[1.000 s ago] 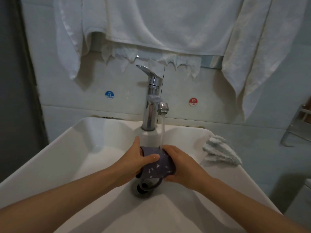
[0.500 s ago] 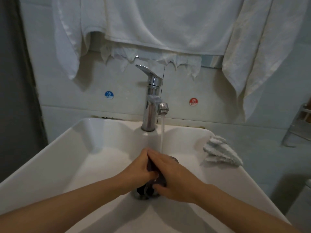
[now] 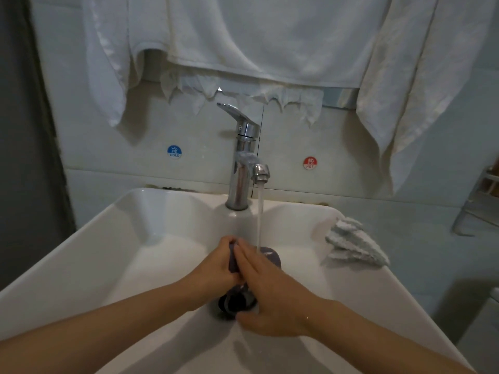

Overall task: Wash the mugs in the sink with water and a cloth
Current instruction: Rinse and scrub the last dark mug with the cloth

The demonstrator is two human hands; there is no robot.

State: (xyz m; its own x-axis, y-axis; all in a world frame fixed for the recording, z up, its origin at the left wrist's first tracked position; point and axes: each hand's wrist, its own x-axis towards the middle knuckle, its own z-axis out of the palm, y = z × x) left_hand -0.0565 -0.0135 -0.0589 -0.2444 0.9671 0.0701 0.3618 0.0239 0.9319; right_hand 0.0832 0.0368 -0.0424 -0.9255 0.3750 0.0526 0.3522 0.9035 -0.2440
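A dark purple mug (image 3: 270, 256) lies low in the white sink (image 3: 113, 238), just above the drain, with its handle (image 3: 237, 303) pointing toward me. My left hand (image 3: 216, 268) grips its left side with curled fingers. My right hand (image 3: 270, 295) lies over the top of the mug with fingers stretched toward the left hand and the thumb down near the handle. Water (image 3: 259, 217) runs from the chrome faucet (image 3: 244, 163) onto the mug's far end. A ribbed white-grey cloth (image 3: 356, 245) lies on the sink's right rim, untouched.
White towels (image 3: 256, 39) hang on a rail above the faucet, one drooping at the right (image 3: 410, 90). Cold (image 3: 174, 152) and hot (image 3: 310, 163) stickers mark the tiled wall. A metal rack (image 3: 478, 203) juts out at the right edge.
The mug has gone from being held up under the tap to lying lower near the drain. My right hand slid from its right side over its top, toward the left hand.
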